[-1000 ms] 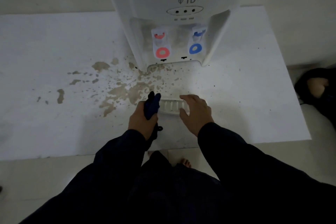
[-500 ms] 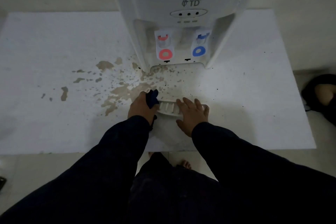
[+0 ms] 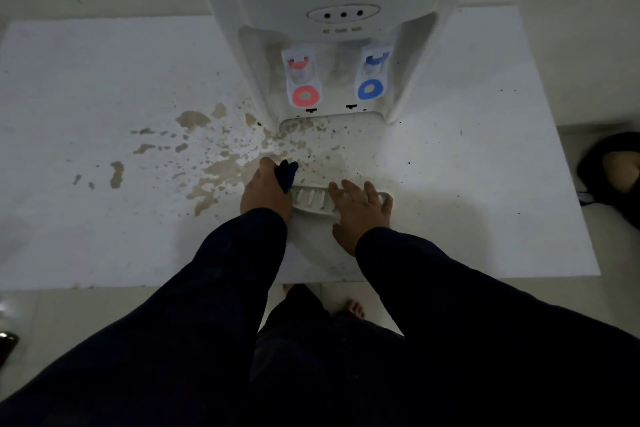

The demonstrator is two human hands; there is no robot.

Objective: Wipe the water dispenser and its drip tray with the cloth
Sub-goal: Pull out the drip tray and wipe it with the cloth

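Observation:
A white water dispenser (image 3: 332, 3) stands at the back of a white table (image 3: 104, 218), with a red tap (image 3: 302, 80) and a blue tap (image 3: 373, 74). The white slotted drip tray (image 3: 311, 199) lies on the table in front of it, out of its slot. My left hand (image 3: 265, 191) is closed around a dark blue cloth (image 3: 288, 173) at the tray's left end. My right hand (image 3: 360, 210) lies flat on the tray's right half, fingers spread, and covers that part.
Brown stains and specks (image 3: 214, 163) spread over the table left of and in front of the dispenser. A dark object (image 3: 613, 173) lies on the floor at the right edge. My bare feet (image 3: 353, 308) show below the table's near edge.
Both hands and the tray have slid away from me toward the dispenser. My right hand has flattened over the tray's right half.

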